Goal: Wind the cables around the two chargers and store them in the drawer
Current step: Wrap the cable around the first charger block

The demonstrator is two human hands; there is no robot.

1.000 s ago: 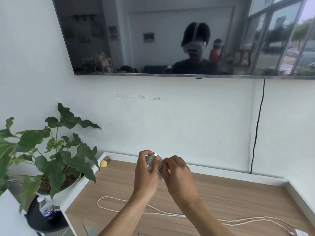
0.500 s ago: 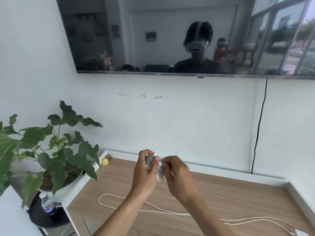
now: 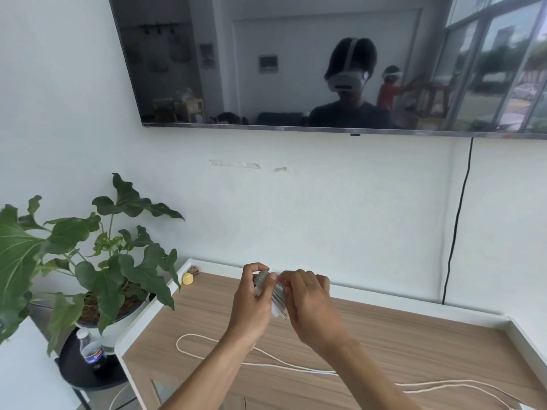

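Observation:
Both hands meet above the wooden cabinet top (image 3: 414, 341). Between them is a white charger (image 3: 276, 297) with grey cable wound around it in tight turns. My left hand (image 3: 254, 303) grips its left side, thumb over the coils. My right hand (image 3: 310, 303) pinches the charger's right side, fingers curled over it. A second, cream-white cable (image 3: 296, 369) lies loose on the cabinet top, looping at the left and running off to the lower right. Its charger is out of sight. No drawer shows.
A potted plant (image 3: 97, 261) stands left of the cabinet on a black stand, with a plastic bottle (image 3: 90, 350) beside it. A small yellow object (image 3: 187, 278) sits in the cabinet's back left corner. A wall-mounted TV (image 3: 296, 60) hangs above; a black cord (image 3: 457, 220) runs down the wall.
The hands stay together on the wound charger, shifting their grip slightly. The view has drifted a little to the left. The loose cable has not moved.

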